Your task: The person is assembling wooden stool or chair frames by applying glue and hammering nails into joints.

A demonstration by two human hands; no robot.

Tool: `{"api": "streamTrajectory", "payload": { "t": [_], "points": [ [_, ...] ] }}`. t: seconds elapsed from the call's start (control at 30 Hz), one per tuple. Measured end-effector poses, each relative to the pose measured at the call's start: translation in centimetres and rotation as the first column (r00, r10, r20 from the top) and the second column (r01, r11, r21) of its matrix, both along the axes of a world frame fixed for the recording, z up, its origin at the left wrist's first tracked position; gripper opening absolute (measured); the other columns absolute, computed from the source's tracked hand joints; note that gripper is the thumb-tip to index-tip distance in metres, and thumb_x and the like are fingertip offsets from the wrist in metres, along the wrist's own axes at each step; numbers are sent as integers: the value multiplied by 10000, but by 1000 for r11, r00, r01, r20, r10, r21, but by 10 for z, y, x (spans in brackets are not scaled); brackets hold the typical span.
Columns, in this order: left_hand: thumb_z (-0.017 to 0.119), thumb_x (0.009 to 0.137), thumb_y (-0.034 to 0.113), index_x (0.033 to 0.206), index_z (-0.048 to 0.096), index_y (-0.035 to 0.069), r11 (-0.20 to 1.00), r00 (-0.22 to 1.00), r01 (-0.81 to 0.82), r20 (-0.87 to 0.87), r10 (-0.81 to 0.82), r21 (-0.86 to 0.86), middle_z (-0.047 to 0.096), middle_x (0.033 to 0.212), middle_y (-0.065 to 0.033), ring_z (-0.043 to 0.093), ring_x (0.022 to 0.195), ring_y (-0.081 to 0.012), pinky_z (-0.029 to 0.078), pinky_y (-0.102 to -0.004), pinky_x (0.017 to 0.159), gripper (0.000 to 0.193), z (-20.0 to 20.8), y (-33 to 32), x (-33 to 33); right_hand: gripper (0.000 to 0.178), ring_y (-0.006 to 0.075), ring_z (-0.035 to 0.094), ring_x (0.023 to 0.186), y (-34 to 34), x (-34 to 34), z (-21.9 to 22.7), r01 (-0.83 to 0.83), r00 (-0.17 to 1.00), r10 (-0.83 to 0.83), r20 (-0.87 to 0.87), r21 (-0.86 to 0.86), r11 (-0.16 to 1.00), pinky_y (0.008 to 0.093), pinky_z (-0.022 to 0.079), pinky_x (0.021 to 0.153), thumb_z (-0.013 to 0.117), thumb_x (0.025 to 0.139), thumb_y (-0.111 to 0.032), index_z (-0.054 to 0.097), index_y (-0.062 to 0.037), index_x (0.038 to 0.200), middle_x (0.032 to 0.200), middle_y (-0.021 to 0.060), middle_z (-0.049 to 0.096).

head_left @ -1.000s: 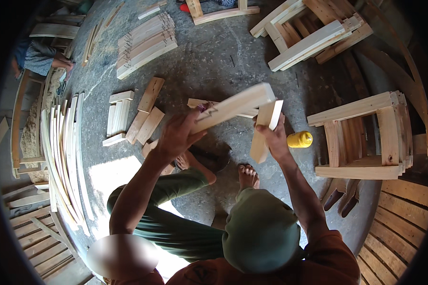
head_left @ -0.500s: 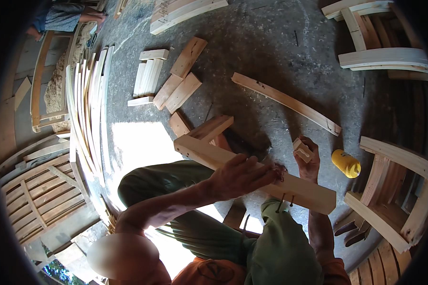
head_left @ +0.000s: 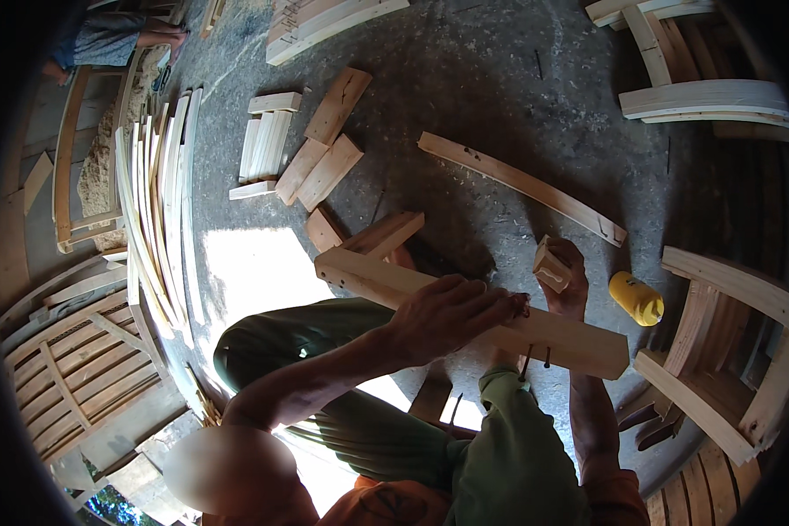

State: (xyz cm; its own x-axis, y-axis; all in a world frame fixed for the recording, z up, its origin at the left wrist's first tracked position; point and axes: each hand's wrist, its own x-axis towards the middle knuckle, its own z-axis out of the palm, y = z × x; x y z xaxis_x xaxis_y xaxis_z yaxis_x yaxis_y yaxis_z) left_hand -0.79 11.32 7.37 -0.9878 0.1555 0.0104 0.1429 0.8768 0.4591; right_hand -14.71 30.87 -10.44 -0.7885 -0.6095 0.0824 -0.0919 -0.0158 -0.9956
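Note:
A pale wooden beam point(head_left: 579, 340) lies slantwise over my lap, joined at its far left end to a shorter wooden piece point(head_left: 386, 235). My left hand point(head_left: 447, 317) is closed over the beam's middle. At its fingertips is a small dark reddish bunch point(head_left: 519, 304) that I cannot make out. Two nails point(head_left: 548, 356) stick out of the beam's near side. Beyond the beam, my right hand point(head_left: 573, 287) grips a wooden block point(head_left: 551, 254) upright, with a pale glue-like smear on its end. The block and the beam are apart.
A yellow bottle point(head_left: 636, 300) lies right of my right hand. A long board point(head_left: 522, 187) and several short boards point(head_left: 326, 180) are on the floor ahead. Wooden frames point(head_left: 728, 351) stand at right, thin strips point(head_left: 153, 210) at left. Another person's legs point(head_left: 105, 42) show far left.
The beam's right end has shifted slightly right and up, my left hand with it. The block in my right hand has tilted a little, showing more of its side.

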Motion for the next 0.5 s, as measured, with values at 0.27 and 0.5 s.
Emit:
{"api": "streamTrajectory", "payload": {
  "t": [0.27,0.5],
  "points": [
    [823,734,145,1447,419,125,897,978,-180,169,120,404,635,1276,-92,654,1097,-271,525,-433,916,820,22,-68,-54,427,262,618,1066,-10,-10,8,-44,997,45,57,-31,999,376,496,911,739,868,-179,570,-41,1236,1144,123,641],
    [823,744,183,1455,407,85,875,893,-413,300,335,252,624,1280,-165,627,1142,-315,480,-407,996,830,48,-111,-71,466,329,659,1037,-29,-32,35,-102,991,124,-48,334,937,408,509,892,752,802,-172,573,-19,1204,1079,187,677]
  ]
}}
